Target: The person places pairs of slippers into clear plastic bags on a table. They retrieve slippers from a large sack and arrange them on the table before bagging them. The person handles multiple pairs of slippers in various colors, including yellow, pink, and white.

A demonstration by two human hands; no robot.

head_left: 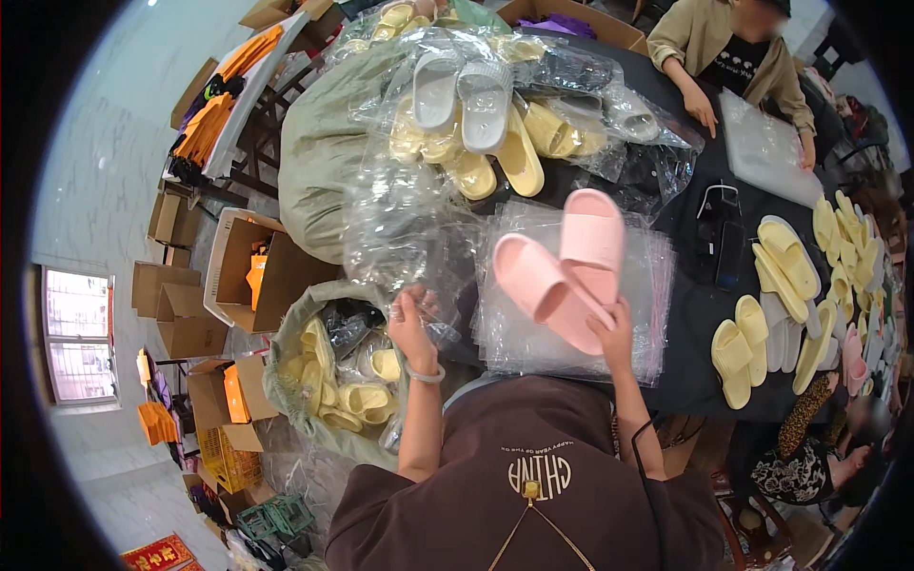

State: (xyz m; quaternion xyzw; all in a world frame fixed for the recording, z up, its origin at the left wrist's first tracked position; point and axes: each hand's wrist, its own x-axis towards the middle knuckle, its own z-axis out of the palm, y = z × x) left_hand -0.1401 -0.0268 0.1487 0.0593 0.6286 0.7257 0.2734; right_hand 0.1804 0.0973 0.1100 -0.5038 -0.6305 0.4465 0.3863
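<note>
My right hand (614,335) grips a pair of pink slide slippers (592,246) by the heel end, fingers closed. The two slippers fan apart above a stack of clear plastic bags (519,347) on the black-covered table. To the left, my left hand (412,309) is closed on a crumpled clear plastic bag (395,238). That hand is just above an open green sack (290,381) holding yellow slippers (365,402), some wrapped in clear plastic.
Bagged grey slippers (484,105) and yellow slippers (521,157) pile up at the far side. Loose yellow slippers (733,362) and a black strapped object (724,238) lie to the right. Across the table, a person (738,57) handles a clear plastic stack (766,147). Cardboard boxes (276,314) stand left.
</note>
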